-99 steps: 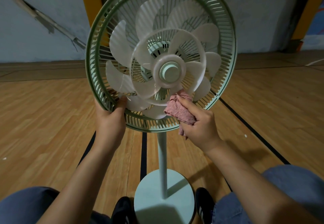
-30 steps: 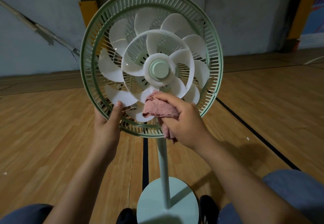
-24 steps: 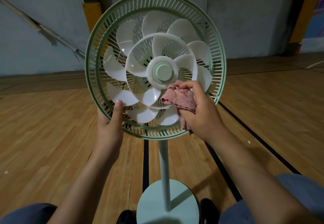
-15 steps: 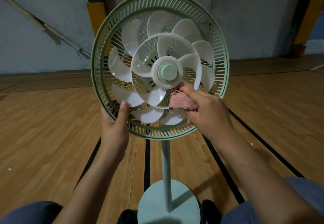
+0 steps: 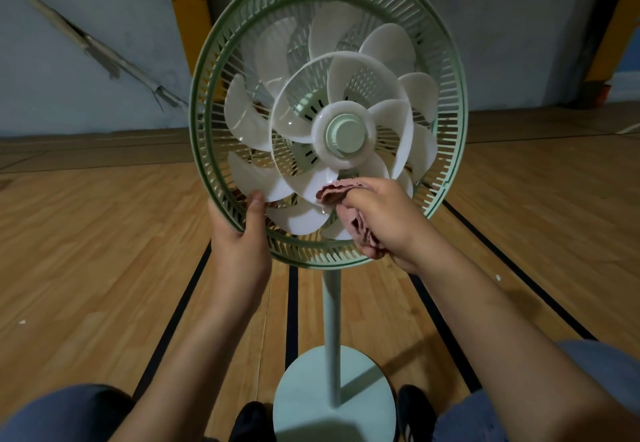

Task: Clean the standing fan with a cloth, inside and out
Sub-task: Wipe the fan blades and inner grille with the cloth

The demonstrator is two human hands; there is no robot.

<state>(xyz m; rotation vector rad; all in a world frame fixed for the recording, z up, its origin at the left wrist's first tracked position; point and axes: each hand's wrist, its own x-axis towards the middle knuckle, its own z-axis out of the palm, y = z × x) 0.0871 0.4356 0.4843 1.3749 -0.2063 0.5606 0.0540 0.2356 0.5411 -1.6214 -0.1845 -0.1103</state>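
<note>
Pink cloth (image 5: pixel 341 191), one fan (image 5: pixel 450 105), two hands (image 5: pixel 384 220).

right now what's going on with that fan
A person sits on the floor cleaning a standing fan whose front grille is off, so the white blades are exposed. The left hand grips the lower left of the green guard ring, thumb on its rim. The right hand holds a pink cloth bunched against a lower blade just below the hub.
</note>
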